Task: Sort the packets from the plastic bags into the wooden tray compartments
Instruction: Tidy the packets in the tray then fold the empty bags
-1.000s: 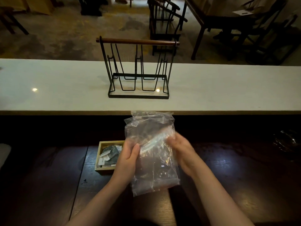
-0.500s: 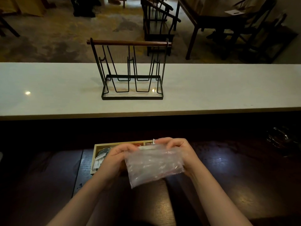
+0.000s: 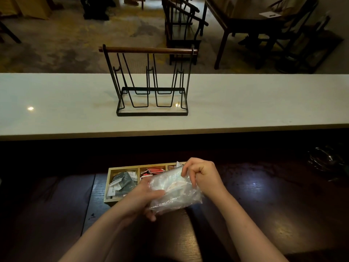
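You are holding a clear plastic bag (image 3: 174, 191) between both hands, just above the near right part of the wooden tray (image 3: 111, 172). Your right hand (image 3: 204, 175) is curling its fingers and thumb over the bag's upper right edge and pinching the film there. Your left hand (image 3: 145, 197) is cupping the bag's lower left side, with fingers wrapping underneath and the thumb lying across the front. The bag is looking crumpled, and something pale seems to be showing through the film near your right fingers, though whether packets are inside is hard to tell. Beyond your left thumb, the tray's left compartment is holding grey packets (image 3: 122, 182); the next compartment, just past the bag's upper left corner, is showing red packets (image 3: 154, 171); and the rest of the tray is lying hidden behind the bag and your right hand. If you are working the bag open, judge it this way: keep the left hand steadying the body while the right fingers are finding the mouth, since the film looks slippery and will bunch rather than part. Peeling one layer away from the other should serve better than tugging, as a sharp pull could spill any contents over the dividers into the wrong compartment. Keeping the bag low over the tray should make stray packets easier to catch.
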Available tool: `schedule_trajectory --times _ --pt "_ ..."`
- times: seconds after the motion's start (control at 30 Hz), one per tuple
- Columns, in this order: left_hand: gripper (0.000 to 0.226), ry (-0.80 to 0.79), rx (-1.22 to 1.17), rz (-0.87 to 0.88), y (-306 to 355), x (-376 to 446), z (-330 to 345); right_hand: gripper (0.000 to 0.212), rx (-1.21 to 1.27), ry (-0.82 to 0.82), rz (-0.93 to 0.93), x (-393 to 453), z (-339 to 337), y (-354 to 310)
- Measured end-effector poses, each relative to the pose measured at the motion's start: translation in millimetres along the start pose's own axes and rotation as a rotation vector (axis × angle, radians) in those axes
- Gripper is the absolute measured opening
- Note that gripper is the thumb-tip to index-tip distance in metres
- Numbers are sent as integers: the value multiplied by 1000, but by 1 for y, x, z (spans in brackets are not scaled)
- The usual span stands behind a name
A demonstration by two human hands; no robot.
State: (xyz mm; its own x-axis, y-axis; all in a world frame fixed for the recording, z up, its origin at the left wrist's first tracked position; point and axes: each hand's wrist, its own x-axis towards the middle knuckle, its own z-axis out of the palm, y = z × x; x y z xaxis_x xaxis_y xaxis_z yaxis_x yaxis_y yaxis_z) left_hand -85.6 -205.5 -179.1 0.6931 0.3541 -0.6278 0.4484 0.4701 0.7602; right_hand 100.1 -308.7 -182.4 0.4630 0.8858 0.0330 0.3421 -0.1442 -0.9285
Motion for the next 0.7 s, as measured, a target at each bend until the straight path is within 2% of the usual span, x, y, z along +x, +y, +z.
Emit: schedule_trajectory --times 0.07,0.1,0.17,0.2,0.23,0.27,0.3,0.33,0.4,0.57,0.63,0.7 --pt "38 -30 22 48 -4 1 1 51 69 53 75 -1 -2 3" --pt "33 -22 27 81 -7 2 1 48 121 69 113 0 -2 4" --pt "30 58 -14 159 -12 4 3 19 412 68 196 -5 -3 3" --pt "31 126 -73 199 -14 6 5 32 622 40 261 -6 -3 3" --pt "32 202 -141 236 -15 9 8 58 818 4 313 -9 -1 4" --pt "30 266 -205 276 -15 11 13 79 893 -54 332 -12 3 8" --pt "28 312 -248 317 -15 12 21 91 881 -115 319 -15 10 12" --pt "25 333 -275 356 -15 14 29 93 803 -180 295 -20 19 15" --pt "21 324 -280 420 -16 19 46 79 666 -230 297 -30 39 15" --pt "27 272 -23 438 -30 39 65 13 704 33 421 -42 46 19" --pt "34 210 100 431 -34 47 68 14 683 174 469 -46 38 27" --pt "31 132 267 410 -36 53 75 17 648 310 502 -54 25 35"
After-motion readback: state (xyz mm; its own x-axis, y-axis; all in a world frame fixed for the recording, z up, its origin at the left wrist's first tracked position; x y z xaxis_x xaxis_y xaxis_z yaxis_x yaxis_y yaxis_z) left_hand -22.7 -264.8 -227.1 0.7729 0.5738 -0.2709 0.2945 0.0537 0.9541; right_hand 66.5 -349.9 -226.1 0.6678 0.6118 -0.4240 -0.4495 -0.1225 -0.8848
